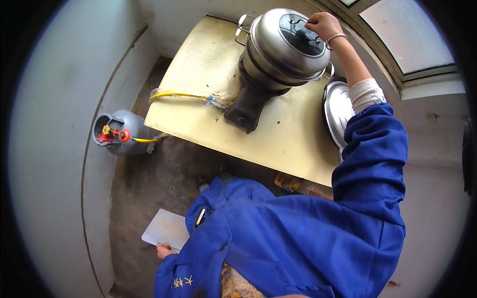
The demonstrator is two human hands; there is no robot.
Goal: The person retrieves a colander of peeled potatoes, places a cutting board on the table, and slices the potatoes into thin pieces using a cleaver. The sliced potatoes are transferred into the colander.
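At the far end of the table, my right hand (324,26) is closed on the handle of a domed metal lid (266,37) with a dark glass window. The lid rests on a wide steel pot (271,69) with wire side handles. Beneath it is a black gas stove (243,109). My left hand (164,250) hangs low at my left side, its fingers closed on the edge of a pale, flat rectangular board (166,228). A small dark piece shows by those fingers; what it is I cannot make out.
A yellow hose (184,95) runs from the stove over the edge of the cream table (198,59) to a grey gas cylinder (131,126) on the floor at left. A round metal lid or tray (339,107) leans at the table's right side, below the window (407,35).
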